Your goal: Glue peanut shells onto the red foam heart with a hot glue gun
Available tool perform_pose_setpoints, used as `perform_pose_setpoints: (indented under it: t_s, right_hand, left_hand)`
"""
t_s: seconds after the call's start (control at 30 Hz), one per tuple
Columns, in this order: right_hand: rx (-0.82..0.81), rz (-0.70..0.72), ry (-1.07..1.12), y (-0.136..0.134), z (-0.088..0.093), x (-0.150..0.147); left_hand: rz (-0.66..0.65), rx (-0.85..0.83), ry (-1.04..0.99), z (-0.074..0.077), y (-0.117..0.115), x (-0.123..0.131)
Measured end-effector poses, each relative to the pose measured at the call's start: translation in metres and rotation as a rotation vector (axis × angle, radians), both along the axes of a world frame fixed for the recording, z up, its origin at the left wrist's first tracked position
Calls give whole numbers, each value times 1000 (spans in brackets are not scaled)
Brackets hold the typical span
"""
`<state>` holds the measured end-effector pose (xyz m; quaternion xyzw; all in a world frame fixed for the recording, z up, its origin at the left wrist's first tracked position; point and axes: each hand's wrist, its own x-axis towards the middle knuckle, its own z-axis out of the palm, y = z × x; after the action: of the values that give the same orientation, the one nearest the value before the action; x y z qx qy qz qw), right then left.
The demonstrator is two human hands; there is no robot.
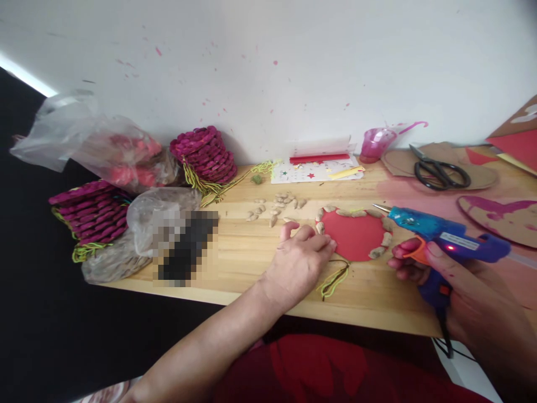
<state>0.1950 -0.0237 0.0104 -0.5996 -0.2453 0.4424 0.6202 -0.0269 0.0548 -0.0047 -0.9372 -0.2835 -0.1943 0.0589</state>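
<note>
A red paper disc [354,235] lies on the wooden table [243,246], with pale seeds [376,252] glued round part of its rim. My left hand [300,260] rests at the disc's left edge, fingers pressed together on the rim; whether a seed is under them is hidden. My right hand [444,280] grips a blue hot glue gun [444,232] with an orange trigger, its nozzle pointing left just above the disc's upper right edge. A yellow-green thread [333,280] lies below the disc.
Loose seeds [274,207] lie behind my left hand. Magenta woven stacks [205,154] and plastic bags [104,148] fill the left side. Black scissors [440,172] on cardboard, a pink cup [375,144] and star-printed paper [314,170] stand near the wall.
</note>
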Motion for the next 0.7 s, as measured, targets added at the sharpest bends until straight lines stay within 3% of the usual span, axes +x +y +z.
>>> perform_pose_setpoints:
  t_s: [0.33,0.7]
  right_hand:
    - [96,25,70,0,-7,2]
    - [169,20,162,-4,-3,7]
  left_hand:
    - [-8,-67,-14,4,-2,-2]
    - [-63,-107,-133,2,1,-4]
